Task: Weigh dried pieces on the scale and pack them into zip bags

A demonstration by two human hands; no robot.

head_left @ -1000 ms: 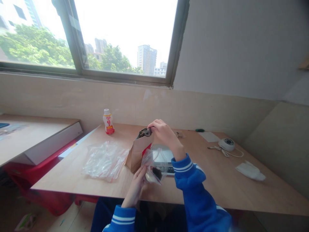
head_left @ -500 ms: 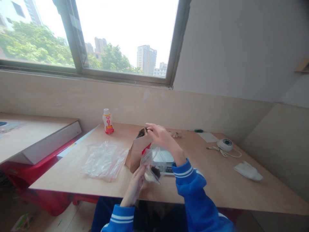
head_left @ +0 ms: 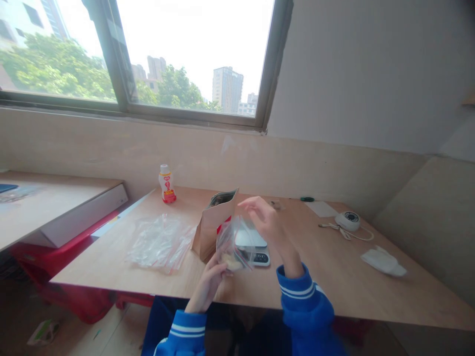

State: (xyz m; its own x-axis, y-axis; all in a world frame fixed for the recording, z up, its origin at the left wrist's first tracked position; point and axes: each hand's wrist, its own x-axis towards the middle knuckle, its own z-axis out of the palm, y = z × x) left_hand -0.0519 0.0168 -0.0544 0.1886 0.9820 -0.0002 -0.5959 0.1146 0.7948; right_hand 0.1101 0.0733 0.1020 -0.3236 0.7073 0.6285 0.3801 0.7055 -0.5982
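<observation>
My left hand (head_left: 208, 282) grips the bottom of a small clear zip bag (head_left: 233, 242) with a red seal strip, held upright near the table's front edge. Something pale lies in the bag's bottom. My right hand (head_left: 267, 223) hovers at the bag's open top, fingers loosely curled and apart, with nothing that I can see in them. Just behind the bag stands an open brown paper pouch (head_left: 214, 223) with dark contents at its mouth. A small digital scale (head_left: 253, 246) lies on the table behind the bag and under my right hand.
A pile of clear zip bags (head_left: 159, 242) lies left of the pouch. A small bottle with a red label (head_left: 166, 184) stands at the back. At the right are a round white device with a cable (head_left: 348, 220) and a crumpled white thing (head_left: 384, 261). A second table (head_left: 55, 207) stands left.
My right hand left the mouth of the paper pouch and came down and right to the top of the zip bag. The dark thing seen in the bag earlier no longer shows.
</observation>
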